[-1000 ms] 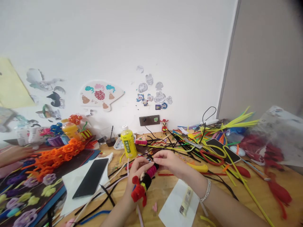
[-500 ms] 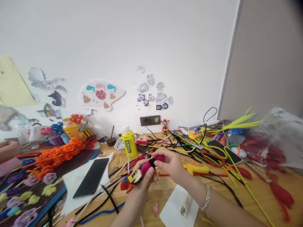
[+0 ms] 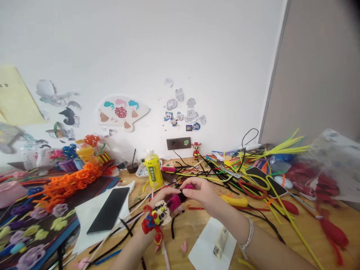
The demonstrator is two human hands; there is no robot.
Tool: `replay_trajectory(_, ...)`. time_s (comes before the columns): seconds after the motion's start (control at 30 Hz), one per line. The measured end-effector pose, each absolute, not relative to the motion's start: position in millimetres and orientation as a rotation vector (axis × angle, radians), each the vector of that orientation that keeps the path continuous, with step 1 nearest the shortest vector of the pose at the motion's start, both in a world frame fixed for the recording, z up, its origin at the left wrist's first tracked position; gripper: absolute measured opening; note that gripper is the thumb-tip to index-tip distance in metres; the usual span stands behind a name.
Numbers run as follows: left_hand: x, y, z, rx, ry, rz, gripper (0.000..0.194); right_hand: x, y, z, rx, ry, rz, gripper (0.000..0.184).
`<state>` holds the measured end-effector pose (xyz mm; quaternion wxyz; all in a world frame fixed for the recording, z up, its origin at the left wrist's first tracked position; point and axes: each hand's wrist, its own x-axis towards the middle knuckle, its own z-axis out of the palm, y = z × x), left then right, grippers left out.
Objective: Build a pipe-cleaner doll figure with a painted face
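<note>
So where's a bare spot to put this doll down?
Bare wood shows between the doll and the white paper, just below the right hand. Another patch lies between the long yellow pipe cleaner and the red pipe cleaners. Behind the hands, the heap of colored pipe cleaners is crowded.

From here, the person's left forearm (image 3: 129,250) and right forearm (image 3: 277,250) show bare all the way to the left hand (image 3: 165,197) and the right hand (image 3: 201,193). A slim silver bracelet (image 3: 249,233) of several fine strands circles the right wrist, catching the light, and it is the only thing visibly worn.
</note>
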<state>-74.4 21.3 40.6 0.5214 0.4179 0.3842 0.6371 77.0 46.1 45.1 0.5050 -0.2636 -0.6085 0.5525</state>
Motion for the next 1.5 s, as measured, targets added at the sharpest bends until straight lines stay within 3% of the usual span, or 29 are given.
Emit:
replay_trajectory(0.07, -70, 25, 31, 1.192, 0.886, 1.5, 0.038, 74, 46, 43, -0.647, -1.374, 1.283, 0.01)
replay_trajectory(0.2, -65, 29, 21, 1.132, 0.96, 1.585, 0.02, 60, 43, 31, -0.652, -1.155, 1.237, 0.012)
replay_trajectory(0.77, -74, 43, 11, 1.452, 1.083, 1.514, 0.028, 41, 45, -3, -0.386, -0.666, 1.633, 0.027)
replay_trajectory(0.93, -84, 55, -2, 1.301, 1.143, 1.394, 0.041, 49, 67, -10, -0.438, -0.601, 1.498, 0.026)
replay_trajectory(1.5, -60, 42, -9, 1.518, 1.243, 1.434, 0.029, 39, 47, -12, -0.794, -0.915, 1.258, 0.022)
